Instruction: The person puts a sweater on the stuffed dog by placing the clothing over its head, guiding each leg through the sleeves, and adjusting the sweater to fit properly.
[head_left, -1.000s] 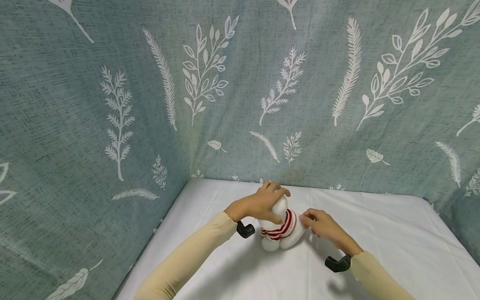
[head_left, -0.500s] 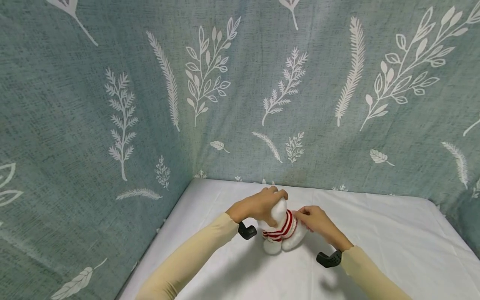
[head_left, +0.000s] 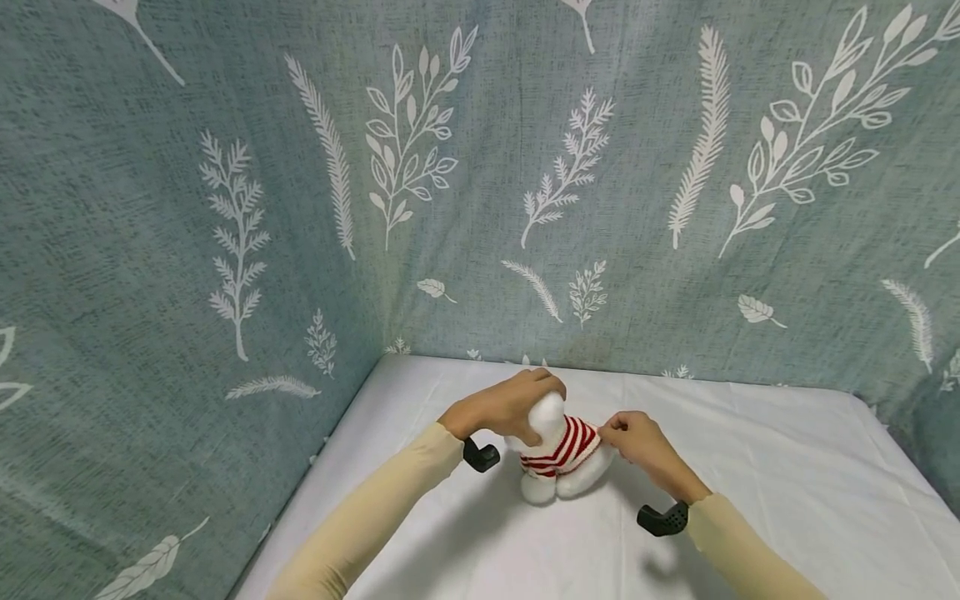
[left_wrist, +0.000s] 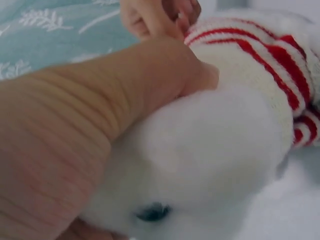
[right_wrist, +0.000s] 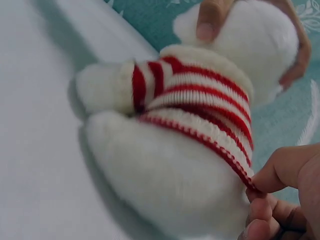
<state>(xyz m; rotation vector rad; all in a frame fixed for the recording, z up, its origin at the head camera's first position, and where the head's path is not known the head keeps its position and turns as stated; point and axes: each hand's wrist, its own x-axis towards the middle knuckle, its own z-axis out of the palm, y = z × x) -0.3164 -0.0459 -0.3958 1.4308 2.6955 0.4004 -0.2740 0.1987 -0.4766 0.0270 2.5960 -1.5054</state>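
A white plush toy [head_left: 589, 477] sits on the white cloth, dressed in a red-and-cream striped knit sweater [head_left: 576, 443]. My left hand [head_left: 512, 406] grips the toy's head, thumb on one side and fingers over the other; the left wrist view shows the thumb against white fur and one dark eye [left_wrist: 154, 212]. At the toy's rear, my right hand [head_left: 636, 442] pinches the sweater's bottom hem between thumb and fingers, clearly seen in the right wrist view beside the hem [right_wrist: 220, 154]. One sleeved leg [right_wrist: 102, 89] of the toy points away from the hands.
A white cloth [head_left: 750, 467] covers the table under the toy. Grey-green curtains [head_left: 465, 208] with white leaf prints stand behind and at the left. Each wrist carries a black camera mount [head_left: 663, 518].
My right hand has moved in to the sweater and taken hold of its hem. The hem now reaches further down the toy's back. My left hand stays on the head, shifted slightly left.
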